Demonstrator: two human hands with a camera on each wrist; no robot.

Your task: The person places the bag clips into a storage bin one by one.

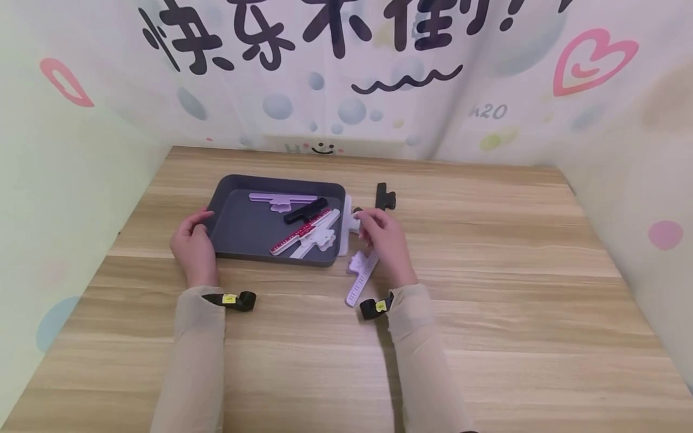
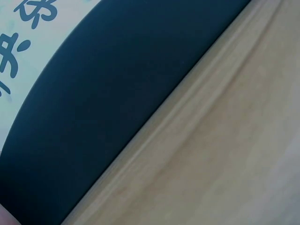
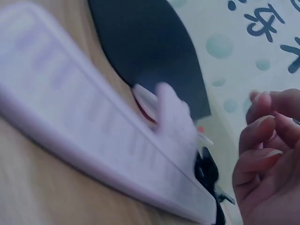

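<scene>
A dark grey tray [image 1: 246, 231] lies on the table, and my left hand [image 1: 195, 249] holds its left rim. Inside are a lilac bag clip [image 1: 281, 198], a black clip [image 1: 305, 210], a red clip [image 1: 295, 236] and a white clip [image 1: 319, 236]. Along the tray's right outer side lies another white clip [image 1: 344, 240]. My right hand [image 1: 387, 240] is over this clip with bent fingers; the right wrist view shows nothing between them. Just below that hand rests a second lilac clip [image 3: 108, 126], with ridges on its bar.
Behind the right hand is a black clip [image 1: 383, 197] on the wooden table [image 1: 514, 270]. Part of a small dark piece [image 1: 357, 210] shows by the right fingertips. A printed white wall covering [image 1: 346, 132] rises behind the table.
</scene>
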